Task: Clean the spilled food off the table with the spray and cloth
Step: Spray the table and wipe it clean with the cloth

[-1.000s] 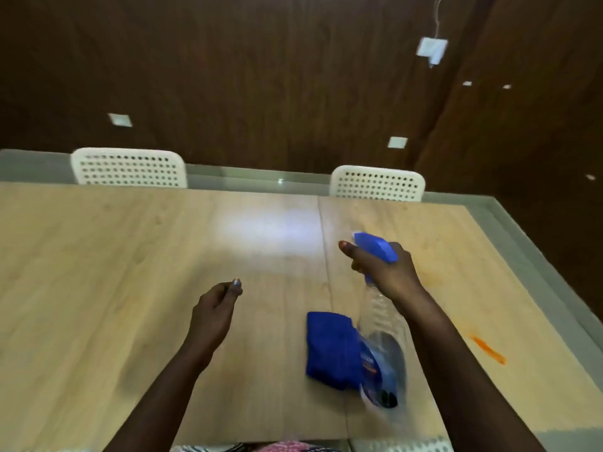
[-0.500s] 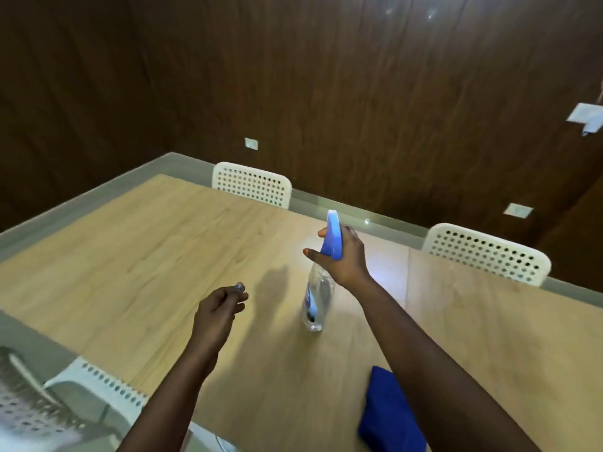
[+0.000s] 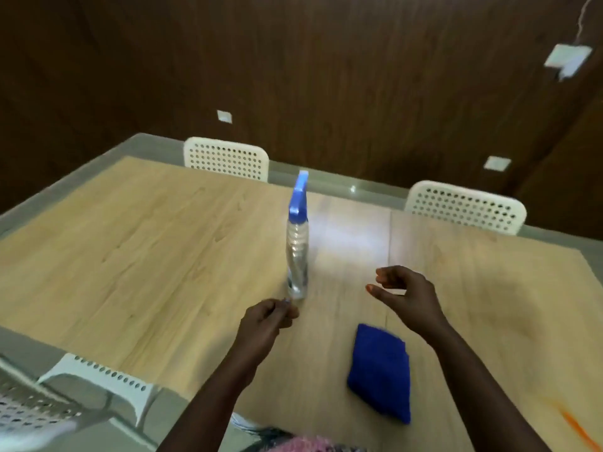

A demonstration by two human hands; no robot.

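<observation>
Two white perforated chairs (image 3: 226, 158) (image 3: 466, 207) beyond; a third (image 3: 98, 380) near-left; dark wood-panelled wall (image 3: 326, 76).

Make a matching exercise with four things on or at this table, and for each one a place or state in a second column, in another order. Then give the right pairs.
Things:
1. bottle
2. cloth
3. stain
4. right hand

Places or states:
A. orange streak at the table's near right edge
B. stands upright, with no hand on it
C. lies folded on the table, near the right forearm
D. in the air, fingers loosely curled, holds nothing

Pairs: 1-B, 2-C, 3-A, 4-D
</observation>
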